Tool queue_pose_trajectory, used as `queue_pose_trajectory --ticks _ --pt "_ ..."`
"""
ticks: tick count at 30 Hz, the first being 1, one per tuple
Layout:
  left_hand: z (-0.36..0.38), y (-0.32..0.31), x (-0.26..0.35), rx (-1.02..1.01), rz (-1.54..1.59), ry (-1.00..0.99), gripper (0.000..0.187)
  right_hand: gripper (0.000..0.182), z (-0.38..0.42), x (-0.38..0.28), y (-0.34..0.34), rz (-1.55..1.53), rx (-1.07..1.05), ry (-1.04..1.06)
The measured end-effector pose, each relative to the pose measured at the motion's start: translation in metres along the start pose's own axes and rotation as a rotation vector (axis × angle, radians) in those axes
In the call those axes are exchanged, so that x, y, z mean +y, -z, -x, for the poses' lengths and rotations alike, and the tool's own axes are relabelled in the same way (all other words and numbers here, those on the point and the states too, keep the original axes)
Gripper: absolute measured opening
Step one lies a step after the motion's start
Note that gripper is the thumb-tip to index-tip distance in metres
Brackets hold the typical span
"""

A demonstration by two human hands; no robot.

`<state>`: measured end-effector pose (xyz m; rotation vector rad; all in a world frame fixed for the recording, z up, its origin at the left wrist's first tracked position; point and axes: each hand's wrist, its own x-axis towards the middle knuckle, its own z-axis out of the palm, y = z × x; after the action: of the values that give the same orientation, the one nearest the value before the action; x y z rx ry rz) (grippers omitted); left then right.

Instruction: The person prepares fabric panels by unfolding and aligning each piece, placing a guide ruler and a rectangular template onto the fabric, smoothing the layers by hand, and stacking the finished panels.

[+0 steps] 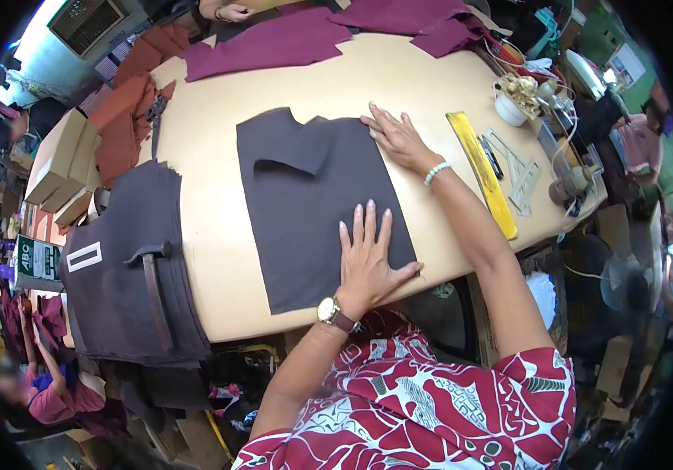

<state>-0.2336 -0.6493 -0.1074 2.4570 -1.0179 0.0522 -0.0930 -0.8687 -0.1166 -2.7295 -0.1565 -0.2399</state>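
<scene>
A dark grey cloth panel lies on the pale table, a flap of it folded over near its top. My left hand rests flat on the panel's lower right part, fingers spread, a watch on the wrist. At the upper right edge of the cloth is my right hand, its fingers stretched out and their tips touching the edge. Neither hand grips anything. To the left, a stack of dark cloth pieces carries a hammer and a small white rectangular frame.
A yellow ruler, clear set squares and a white pot stand or lie at the right. Maroon cloth covers the far edge. Rust cloth and cardboard boxes are at left. Another person's hand shows at the top.
</scene>
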Motion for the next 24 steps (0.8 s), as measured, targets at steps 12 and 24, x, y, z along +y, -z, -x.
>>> queue_pose_trajectory --ticks 12,24 --pt "0.085 0.044 0.047 -0.086 0.087 -0.156 0.072 0.075 0.132 -0.068 0.01 -0.072 -0.018 -0.016" --pt "-0.086 0.012 -0.029 -0.007 -0.026 0.035 0.03 0.077 0.125 -0.016 0.018 -0.029 0.423 -0.364"
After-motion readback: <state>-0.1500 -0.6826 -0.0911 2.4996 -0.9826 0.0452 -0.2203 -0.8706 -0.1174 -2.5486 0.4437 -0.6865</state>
